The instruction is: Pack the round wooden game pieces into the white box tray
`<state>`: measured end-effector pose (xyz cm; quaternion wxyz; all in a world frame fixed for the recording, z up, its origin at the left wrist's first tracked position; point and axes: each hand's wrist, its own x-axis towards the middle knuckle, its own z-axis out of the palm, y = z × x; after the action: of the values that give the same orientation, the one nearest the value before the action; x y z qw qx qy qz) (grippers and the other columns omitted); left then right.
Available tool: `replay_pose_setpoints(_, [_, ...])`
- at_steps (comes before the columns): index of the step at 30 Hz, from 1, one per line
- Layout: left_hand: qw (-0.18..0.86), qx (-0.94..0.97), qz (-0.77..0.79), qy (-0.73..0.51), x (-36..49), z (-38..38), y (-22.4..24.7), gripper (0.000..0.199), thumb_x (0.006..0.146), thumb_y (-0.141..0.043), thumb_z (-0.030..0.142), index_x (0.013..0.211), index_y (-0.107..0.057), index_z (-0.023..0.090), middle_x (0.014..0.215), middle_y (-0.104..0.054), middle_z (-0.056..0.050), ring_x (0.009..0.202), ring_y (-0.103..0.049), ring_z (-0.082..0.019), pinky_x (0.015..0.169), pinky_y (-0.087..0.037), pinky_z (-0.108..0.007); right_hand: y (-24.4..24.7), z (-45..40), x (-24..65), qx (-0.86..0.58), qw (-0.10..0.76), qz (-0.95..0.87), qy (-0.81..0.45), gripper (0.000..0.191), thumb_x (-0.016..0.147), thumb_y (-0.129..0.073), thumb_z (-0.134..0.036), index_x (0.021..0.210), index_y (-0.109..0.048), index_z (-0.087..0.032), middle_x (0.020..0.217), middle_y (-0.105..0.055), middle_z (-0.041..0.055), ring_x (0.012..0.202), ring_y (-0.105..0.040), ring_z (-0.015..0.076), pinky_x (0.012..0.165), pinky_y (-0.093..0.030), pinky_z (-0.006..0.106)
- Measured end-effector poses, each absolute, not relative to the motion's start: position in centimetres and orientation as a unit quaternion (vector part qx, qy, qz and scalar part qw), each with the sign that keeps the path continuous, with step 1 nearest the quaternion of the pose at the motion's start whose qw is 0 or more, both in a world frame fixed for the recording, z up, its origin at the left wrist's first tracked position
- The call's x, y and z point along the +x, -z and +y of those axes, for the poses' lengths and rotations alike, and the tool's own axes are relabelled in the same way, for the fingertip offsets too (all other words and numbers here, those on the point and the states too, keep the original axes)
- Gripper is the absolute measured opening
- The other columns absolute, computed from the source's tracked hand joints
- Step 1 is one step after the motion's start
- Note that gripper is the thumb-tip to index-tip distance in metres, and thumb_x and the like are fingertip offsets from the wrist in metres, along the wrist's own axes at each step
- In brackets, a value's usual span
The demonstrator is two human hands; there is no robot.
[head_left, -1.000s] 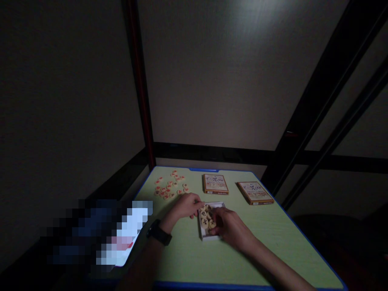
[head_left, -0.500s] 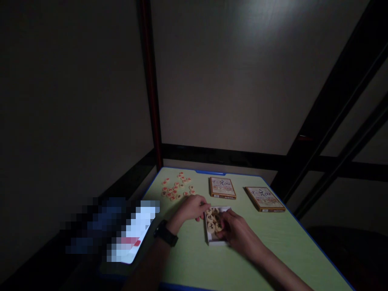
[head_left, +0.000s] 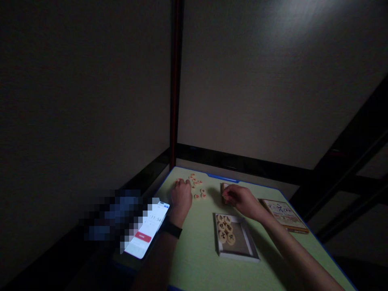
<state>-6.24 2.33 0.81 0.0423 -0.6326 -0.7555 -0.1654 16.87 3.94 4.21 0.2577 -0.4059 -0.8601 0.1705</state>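
Observation:
My left hand [head_left: 182,196], with a dark watch on the wrist, reaches over the round pieces with red marks [head_left: 197,183] at the table's far left; its curled fingers hide what lies under them. Raised above the table, my right hand [head_left: 241,201] is closed in a pinch, and something small and pale seems to be at its fingertips, too dim to make out. Below it lies an open white box [head_left: 239,256], where several round pieces with dark marks [head_left: 226,229] stand in two columns along the left side.
A lit phone [head_left: 142,238] lies at the table's left edge. One flat printed box [head_left: 285,216] is on the right; another [head_left: 223,188] is mostly hidden behind my right hand. The green table [head_left: 200,258] has a blue rim, with walls behind.
My left hand has moved from the white box to the red-marked pieces. My right hand has lifted out of the box and away. The view has shifted, so the table appears further right.

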Motion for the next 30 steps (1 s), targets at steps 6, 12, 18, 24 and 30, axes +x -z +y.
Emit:
replay_pose_setpoints(6, [0.046,-0.600,-0.784,0.149,-7.7,2.8,-0.1,0.026,0.087,-0.050,0.009,0.104,-0.069,0.013,0.103,-0.064,-0.017,0.104,-0.059,-0.027,0.077,-0.049,-0.032,-3.6,9.0,11.6,-0.405,0.141,-0.896,-0.116,0.035,0.068,-0.050,0.004,0.086,-0.071,-0.016,0.079,-0.072,0.0033,0.072,-0.064,0.0160,0.067,-0.043,0.022])
replay_pose_setpoints(12, [0.005,-0.602,-0.787,0.134,-7.8,2.9,0.0,0.034,0.089,-0.040,0.006,0.106,-0.069,0.013,0.103,-0.064,-0.018,0.099,-0.064,-0.025,0.076,-0.050,-0.030,-1.5,11.2,9.0,-0.397,0.092,-0.907,-0.105,0.025,0.074,-0.060,-0.006,0.091,-0.075,-0.017,0.088,-0.075,0.0078,0.081,-0.067,0.0210,0.071,-0.044,0.025])
replay_pose_setpoints(18, [-0.031,-0.615,-0.776,0.138,-7.9,3.0,0.0,0.030,0.091,-0.042,0.009,0.108,-0.067,0.012,0.110,-0.064,-0.018,0.099,-0.066,-0.024,0.082,-0.050,-0.029,-1.3,12.2,8.2,-0.389,0.068,-0.913,-0.106,0.024,0.076,-0.059,-0.007,0.089,-0.075,-0.019,0.088,-0.076,0.0042,0.081,-0.067,0.0188,0.071,-0.043,0.023])
replay_pose_setpoints(24, [-0.041,-0.613,-0.776,0.147,-7.9,3.0,-0.5,0.032,0.090,-0.041,0.006,0.110,-0.065,0.011,0.110,-0.064,-0.017,0.098,-0.066,-0.022,0.079,-0.048,-0.026,-1.6,12.9,8.1,-0.384,0.051,-0.917,-0.100,0.024,0.079,-0.057,-0.008,0.090,-0.075,-0.018,0.086,-0.076,0.0038,0.078,-0.067,0.0175,0.068,-0.042,0.022])
replay_pose_setpoints(30, [-0.009,-0.622,-0.765,0.168,-7.4,2.8,-1.1,0.029,0.089,-0.045,0.006,0.110,-0.065,0.013,0.107,-0.063,-0.015,0.103,-0.065,-0.022,0.083,-0.048,-0.027,-0.8,13.1,7.4,-0.372,0.027,-0.924,-0.089,0.020,0.074,-0.066,-0.012,0.091,-0.075,-0.019,0.086,-0.076,0.0023,0.078,-0.066,0.0175,0.067,-0.040,0.022])
